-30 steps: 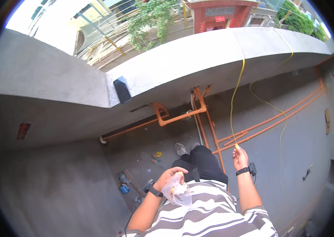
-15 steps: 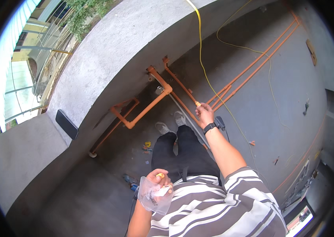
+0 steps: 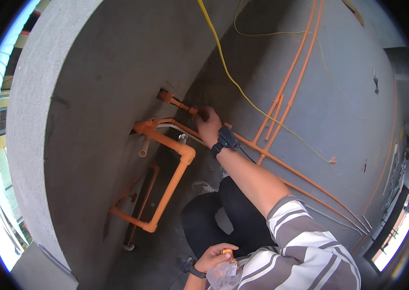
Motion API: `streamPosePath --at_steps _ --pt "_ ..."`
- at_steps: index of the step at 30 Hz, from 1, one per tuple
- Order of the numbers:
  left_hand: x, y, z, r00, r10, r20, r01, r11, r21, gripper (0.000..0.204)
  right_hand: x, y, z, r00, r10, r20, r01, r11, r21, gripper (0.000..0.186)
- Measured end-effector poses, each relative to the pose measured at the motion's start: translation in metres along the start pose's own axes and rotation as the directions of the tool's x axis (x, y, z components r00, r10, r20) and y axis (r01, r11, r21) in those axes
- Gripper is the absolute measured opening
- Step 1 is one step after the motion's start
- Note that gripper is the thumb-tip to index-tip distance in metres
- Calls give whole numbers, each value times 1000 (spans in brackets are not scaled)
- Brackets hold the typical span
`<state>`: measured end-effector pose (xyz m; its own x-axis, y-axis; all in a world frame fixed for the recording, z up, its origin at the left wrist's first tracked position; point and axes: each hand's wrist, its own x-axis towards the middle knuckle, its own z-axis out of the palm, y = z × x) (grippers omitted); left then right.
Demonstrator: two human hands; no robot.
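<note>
My right hand (image 3: 208, 126) reaches forward, its fingers curled round a short orange pipe (image 3: 181, 105) that comes out of the wall. An orange fitting (image 3: 193, 110) shows at the fingertips; what lies inside the grip is hidden. Low in front of my body, my left hand (image 3: 214, 256) pinches a small yellow-orange fitting (image 3: 227, 251) between thumb and fingers. A clear plastic bag (image 3: 222, 277) hangs from the same hand, with small pieces in it. Below my right hand, a thicker orange pipe (image 3: 173, 186) bends out from the wall in a frame shape.
Long thin orange pipes (image 3: 295, 87) run across the grey floor and join others beyond my right forearm. A yellow cable (image 3: 231, 75) crosses from the top toward the right. To the left rises a grey wall (image 3: 88, 96). A small orange scrap (image 3: 332, 160) lies on the floor.
My view has come lower and closer to the wall and pipes. My right hand is now nearer the wall pipe's socket. My left hand still has the bag and a small fitting.
</note>
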<state>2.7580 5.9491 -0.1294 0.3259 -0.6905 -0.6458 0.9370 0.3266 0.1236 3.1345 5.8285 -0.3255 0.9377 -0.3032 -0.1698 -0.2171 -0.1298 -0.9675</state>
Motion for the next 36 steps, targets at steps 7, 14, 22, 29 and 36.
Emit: streamPosePath --at_steps 7,14,22,29,36 --pt "71 24 -118 988 143 -60 -125 963 241 33 29 21 62 990 -126 59 125 992 24 27" --pt "142 27 -211 926 374 -46 -331 866 375 32 37 51 81 962 -269 36 262 954 147 25" --pt "126 21 -173 912 377 -160 -296 877 378 30 36 45 85 914 -405 -7 404 909 108 23" --pt "141 11 -179 889 448 -97 -418 880 225 30 36 45 89 923 -385 0 384 922 54 22" --pt "140 14 -170 884 447 -139 -392 869 302 29 34 43 91 942 -333 -48 336 938 87 26"
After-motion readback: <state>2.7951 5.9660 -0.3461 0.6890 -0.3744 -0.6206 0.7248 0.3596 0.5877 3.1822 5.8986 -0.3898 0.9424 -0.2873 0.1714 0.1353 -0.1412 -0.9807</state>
